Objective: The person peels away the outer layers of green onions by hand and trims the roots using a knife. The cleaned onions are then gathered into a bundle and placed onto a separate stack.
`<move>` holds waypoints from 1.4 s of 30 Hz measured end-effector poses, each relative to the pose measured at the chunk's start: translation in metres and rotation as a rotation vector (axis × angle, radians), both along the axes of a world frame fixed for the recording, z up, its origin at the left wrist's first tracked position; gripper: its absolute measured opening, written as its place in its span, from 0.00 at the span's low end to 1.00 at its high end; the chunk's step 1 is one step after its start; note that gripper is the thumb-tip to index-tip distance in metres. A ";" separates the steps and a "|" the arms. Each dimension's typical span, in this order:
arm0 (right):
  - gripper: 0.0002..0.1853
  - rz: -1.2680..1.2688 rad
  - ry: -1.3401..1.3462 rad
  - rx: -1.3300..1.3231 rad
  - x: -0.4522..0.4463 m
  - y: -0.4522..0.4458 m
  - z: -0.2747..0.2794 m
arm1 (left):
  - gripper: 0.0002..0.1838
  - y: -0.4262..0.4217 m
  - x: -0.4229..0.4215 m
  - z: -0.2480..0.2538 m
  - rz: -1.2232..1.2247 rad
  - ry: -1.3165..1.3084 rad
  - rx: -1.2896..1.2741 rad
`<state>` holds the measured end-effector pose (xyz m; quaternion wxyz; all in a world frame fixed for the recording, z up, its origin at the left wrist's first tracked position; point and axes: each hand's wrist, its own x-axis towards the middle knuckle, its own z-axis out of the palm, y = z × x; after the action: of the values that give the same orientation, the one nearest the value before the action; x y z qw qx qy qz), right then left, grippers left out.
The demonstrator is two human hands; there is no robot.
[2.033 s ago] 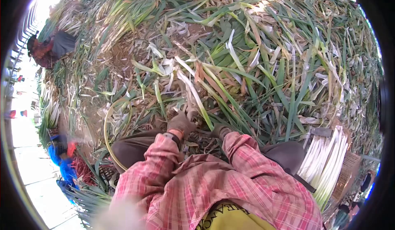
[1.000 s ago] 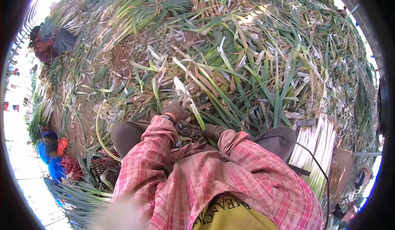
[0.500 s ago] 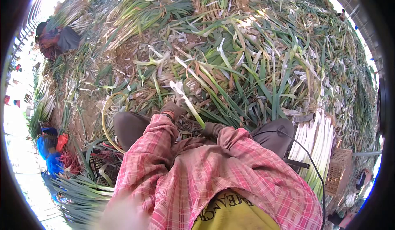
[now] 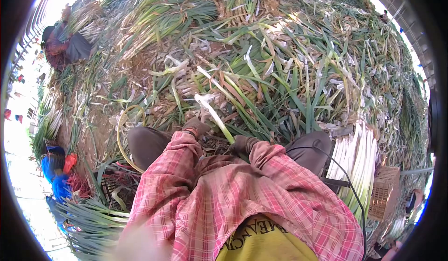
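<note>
The right hand [image 4: 242, 145], in a dark grey-brown glove, is closed around the green end of a long, slender, white-and-green leek-like stalk [image 4: 217, 120], which slants up and to the left from the grip so that its pale, frayed end lies out in front, between the two knees. The left hand [image 4: 197, 126], also darkly gloved, is beside that pale end; its fingers are too small and shaded to tell whether they grip the stalk. Both wrists come out of a pink-and-red plaid cotton shirt [image 4: 205, 186], and dark brown trousers [image 4: 148, 148] show at the bent knees on either side. Beside the left knee stands a thin, pale-yellow curved hoop [image 4: 122, 139]. Past the right knee lies a neat row of white-shafted stalks with green ends [image 4: 354, 156], a thin black cord [image 4: 351, 177] curving across it, and next to it a light-brown latticed basket [image 4: 385, 191]. Ahead of the hands spreads a thick litter of green leaves and dry, pale peelings [image 4: 289, 74]. Farther off, at the upper left, another person [image 4: 79, 48] in dark clothing sits low among more stalks
</note>
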<state>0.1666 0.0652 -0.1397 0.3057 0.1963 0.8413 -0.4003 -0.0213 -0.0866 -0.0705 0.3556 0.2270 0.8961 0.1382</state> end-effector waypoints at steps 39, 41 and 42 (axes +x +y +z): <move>0.32 -0.493 -0.050 0.469 -0.205 0.165 -0.052 | 0.32 0.093 -0.011 0.008 0.070 -0.068 0.219; 0.31 -0.542 -0.097 0.481 -0.198 0.158 -0.057 | 0.34 0.089 -0.011 0.004 0.079 -0.054 0.227; 0.32 -0.538 -0.070 0.496 -0.192 0.157 -0.062 | 0.34 0.088 -0.012 0.004 0.083 -0.046 0.234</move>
<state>-0.0257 0.2219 -0.2012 0.1611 0.4922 0.8202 -0.2432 -0.0330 0.0012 -0.0663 0.3410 0.2262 0.8742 0.2615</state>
